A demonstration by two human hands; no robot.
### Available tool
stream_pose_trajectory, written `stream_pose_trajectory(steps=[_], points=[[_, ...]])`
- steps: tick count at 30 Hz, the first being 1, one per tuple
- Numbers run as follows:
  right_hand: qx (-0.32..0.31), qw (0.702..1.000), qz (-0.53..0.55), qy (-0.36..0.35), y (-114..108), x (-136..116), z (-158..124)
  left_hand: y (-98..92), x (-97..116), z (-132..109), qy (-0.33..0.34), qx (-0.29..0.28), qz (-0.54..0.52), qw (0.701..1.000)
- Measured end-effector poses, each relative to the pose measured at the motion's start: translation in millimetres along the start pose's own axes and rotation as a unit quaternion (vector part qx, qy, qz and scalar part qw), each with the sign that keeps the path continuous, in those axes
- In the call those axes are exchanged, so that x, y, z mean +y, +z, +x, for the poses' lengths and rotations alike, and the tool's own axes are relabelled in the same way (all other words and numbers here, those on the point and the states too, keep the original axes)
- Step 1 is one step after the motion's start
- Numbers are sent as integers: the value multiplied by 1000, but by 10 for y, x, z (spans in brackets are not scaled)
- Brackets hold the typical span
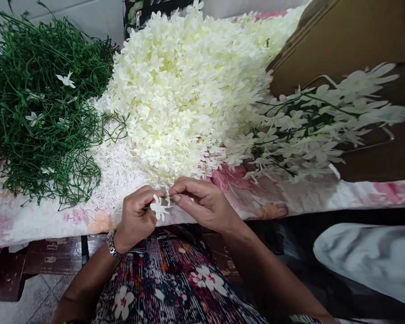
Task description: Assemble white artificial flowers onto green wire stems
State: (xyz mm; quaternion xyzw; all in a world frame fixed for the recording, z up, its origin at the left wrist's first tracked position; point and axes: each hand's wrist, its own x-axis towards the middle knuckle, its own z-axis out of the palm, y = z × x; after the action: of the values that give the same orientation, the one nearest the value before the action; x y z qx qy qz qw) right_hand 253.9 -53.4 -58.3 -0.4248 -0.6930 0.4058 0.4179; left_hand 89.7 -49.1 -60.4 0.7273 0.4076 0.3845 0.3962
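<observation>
My left hand (140, 213), with a metal watch on the wrist, is closed around a thin green artificial flower stem. A white artificial flower (159, 208) sits on that stem, just outside the fingers. Close against it, my right hand (202, 202) pinches a small pale part between thumb and forefinger; what it is exactly is too small to make out. Both hands are over the front edge of the table. Right behind them rises a large heap of loose white blossoms (189, 90). Thin white stamen-like pieces (116, 164) lie beside the heap.
Green plastic stems (47, 112) are piled at the left, with a few white blossoms among them. Finished-looking white flower sprays (300, 121) lie at the right against a cardboard box (364, 45). A floral cloth (54, 225) covers the table. Something white (367, 256) is at the lower right.
</observation>
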Motion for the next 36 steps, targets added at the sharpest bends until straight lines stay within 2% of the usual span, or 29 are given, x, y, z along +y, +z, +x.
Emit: stream_pose_trajectory(steps=[6, 11, 14, 16, 19, 22, 25, 27, 29, 30, 32, 33, 35, 36], points=[[15, 998, -58, 5, 17, -20, -16, 41, -19, -30, 16, 14, 5, 1000], [34, 992, -115, -42, 75, 19, -22, 47, -6, 21, 9, 13, 5, 1000], [38, 988, -142, -46, 82, 20, -9, 34, -7, 63, -13, 1, -10, 1000], [24, 988, -148, -45, 55, 0, -2, 23, -1, 76, -51, -16, -28, 998], [16, 987, -149, -50, -26, -50, -12, -2, 42, 75, -122, -49, -66, 989], [53, 985, -159, -36, -139, -113, -56, -44, 132, 66, -155, -90, -102, 979], [99, 978, -178, -31, -305, -181, -112, -101, 213, 50, -148, -121, -79, 978], [152, 964, -214, -37, -469, -221, -137, -140, 231, 32, -124, -130, -71, 981], [241, 925, -291, -52, -685, -246, -147, -177, 219, 10, -109, -125, -67, 984], [294, 889, -345, -63, -810, -250, -146, -196, 205, -1, -104, -113, -65, 986], [379, 787, -484, -55, -1074, -226, -136, -232, 170, -18, -97, -84, -46, 991], [405, 740, -536, -25, -1200, -195, -129, -248, 152, -23, -93, -69, -33, 993], [449, 679, -581, 12, -1412, -95, -112, -275, 117, -32, -88, -48, -12, 995], [449, 673, -587, 19, -1487, -31, -105, -285, 101, -35, -88, -43, -5, 995]])
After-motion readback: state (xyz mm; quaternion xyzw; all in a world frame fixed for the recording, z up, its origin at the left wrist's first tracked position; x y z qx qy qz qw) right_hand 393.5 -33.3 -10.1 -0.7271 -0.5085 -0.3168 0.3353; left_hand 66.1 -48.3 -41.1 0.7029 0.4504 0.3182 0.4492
